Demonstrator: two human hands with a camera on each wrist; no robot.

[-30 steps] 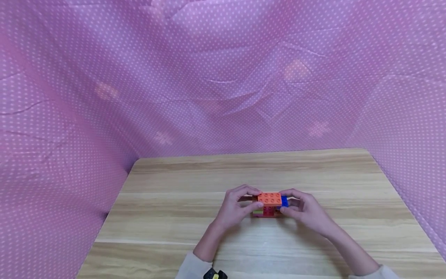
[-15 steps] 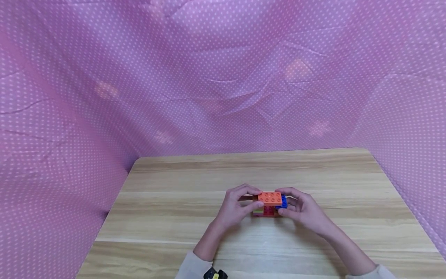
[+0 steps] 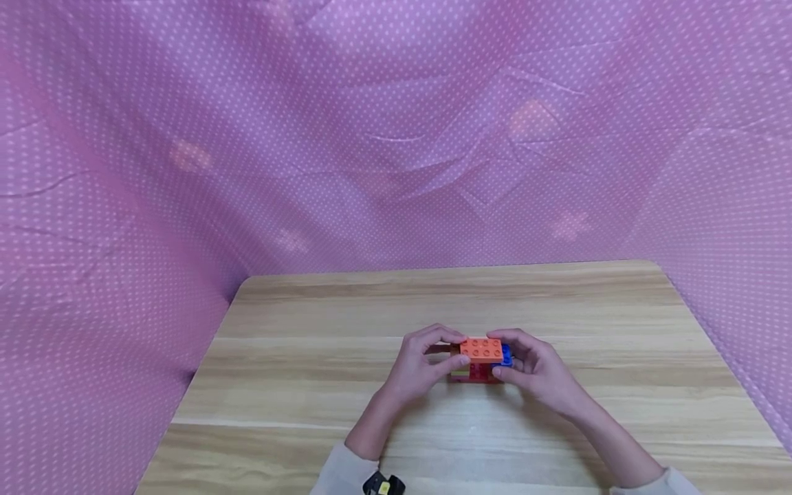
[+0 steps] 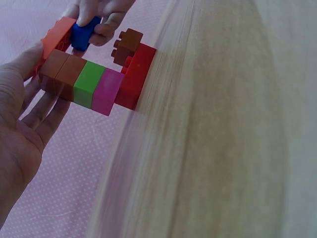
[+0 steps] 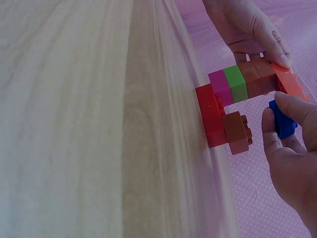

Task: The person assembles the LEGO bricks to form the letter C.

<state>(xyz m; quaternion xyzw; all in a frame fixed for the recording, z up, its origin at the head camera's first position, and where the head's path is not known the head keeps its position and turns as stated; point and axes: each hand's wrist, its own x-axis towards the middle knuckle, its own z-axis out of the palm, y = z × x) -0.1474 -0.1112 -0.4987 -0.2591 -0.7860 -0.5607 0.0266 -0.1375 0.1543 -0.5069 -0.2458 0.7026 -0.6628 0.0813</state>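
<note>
In the head view, my left hand (image 3: 417, 357) holds the left end of an orange toy building brick (image 3: 481, 350), thumb in front and fingers behind. This brick tops a column of two brown bricks (image 4: 64, 72), a green brick (image 4: 89, 83) and a pink brick (image 4: 107, 91). The column stands on one end of a long red brick (image 5: 210, 116), which lies on the table. On its other end sits a separate brown brick (image 5: 237, 133). My right hand (image 3: 535, 368) pinches a blue brick (image 5: 283, 120) by the orange brick's overhanging end, above the separate brown brick.
The wood-grain table (image 3: 322, 309) extends around the bricks on all sides. A pink dotted cloth (image 3: 396, 172) hangs behind and beside it. A black and yellow device (image 3: 383, 485) is on my left wrist.
My right hand has shifted slightly left with the blue brick, bringing its fingertips closer to the orange brick. The left hand keeps its hold, and the column stands as before.
</note>
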